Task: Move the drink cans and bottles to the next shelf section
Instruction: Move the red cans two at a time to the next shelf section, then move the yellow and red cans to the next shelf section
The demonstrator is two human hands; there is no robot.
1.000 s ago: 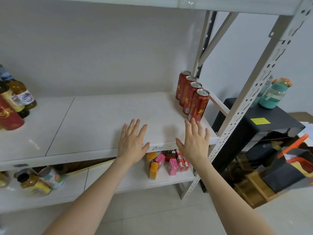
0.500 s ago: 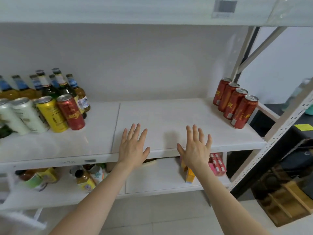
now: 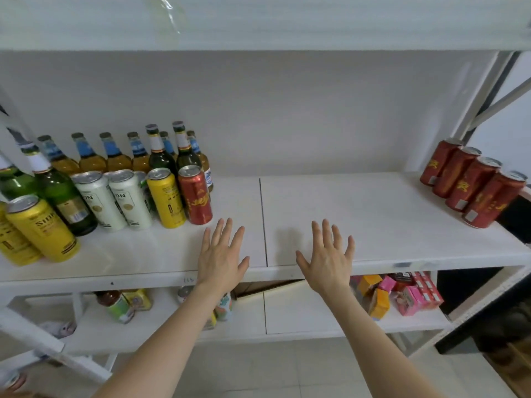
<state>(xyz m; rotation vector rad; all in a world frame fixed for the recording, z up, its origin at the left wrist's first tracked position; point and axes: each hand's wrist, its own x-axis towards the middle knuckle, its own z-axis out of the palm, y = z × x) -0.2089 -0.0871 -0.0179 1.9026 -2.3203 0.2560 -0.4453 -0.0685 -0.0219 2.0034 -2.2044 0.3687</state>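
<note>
On the left shelf section (image 3: 138,254) stand a red can (image 3: 196,195), a yellow can (image 3: 166,198), two white cans (image 3: 115,201), another yellow can (image 3: 41,228), green bottles (image 3: 61,193) and a back row of amber bottles (image 3: 115,153). Several red cans (image 3: 471,182) line the far right of the right section (image 3: 373,219). My left hand (image 3: 221,254) hovers flat and empty just right of the red can. My right hand (image 3: 327,257) is spread open over the right section's front edge, holding nothing.
A seam (image 3: 263,222) divides the two sections. The shelf below holds jars (image 3: 117,307) at left and small pink and orange boxes (image 3: 402,294) at right. An upper shelf board (image 3: 258,24) runs overhead. A slotted metal upright (image 3: 488,288) stands at the right.
The view has swung left, bringing the cans and bottles on the left section into sight. Both hands stay spread and empty, now nearer the seam and the left group.
</note>
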